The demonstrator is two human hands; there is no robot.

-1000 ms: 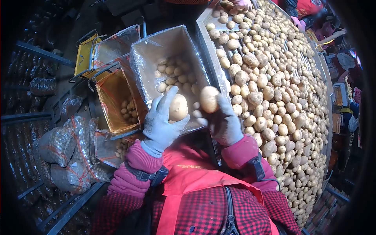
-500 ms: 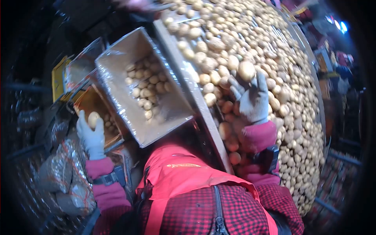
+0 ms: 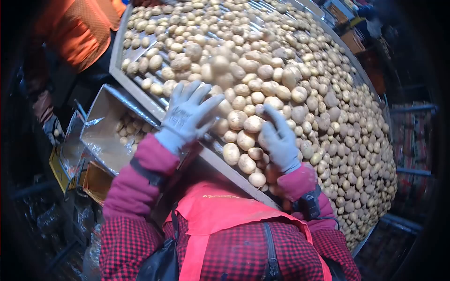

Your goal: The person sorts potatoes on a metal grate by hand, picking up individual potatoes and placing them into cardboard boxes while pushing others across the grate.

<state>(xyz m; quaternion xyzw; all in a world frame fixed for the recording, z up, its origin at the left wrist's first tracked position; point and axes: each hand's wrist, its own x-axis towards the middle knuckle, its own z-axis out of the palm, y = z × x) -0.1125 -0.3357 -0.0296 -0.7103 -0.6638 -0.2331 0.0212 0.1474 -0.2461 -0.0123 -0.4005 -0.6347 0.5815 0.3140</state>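
Potatoes point(image 3: 246, 140) cover the large sorting table, whose metal edge point(image 3: 140, 97) runs beside me. Above that edge my left hand point(image 3: 188, 112), in a pale glove, has its fingers spread and holds nothing. My right hand point(image 3: 280, 140), gloved too, rests among the potatoes with thumb and fingers apart, nothing gripped between them. One blurred potato point(image 3: 220, 64) shows beyond my left hand. Left of the table is a plastic-lined box point(image 3: 101, 136) with potatoes inside, partly hidden by my left sleeve.
A co-worker in an orange vest point(image 3: 79, 35) stands at the upper left, their gloved hand point(image 3: 54, 131) near a yellow crate point(image 3: 58, 171). An orange-brown box point(image 3: 96, 180) sits below the lined box. Metal rails point(image 3: 412, 172) are at the right.
My left hand has moved from the crates to the table and let go of its potato. My right hand has released the large potato. The view has shifted, showing the co-worker in orange.
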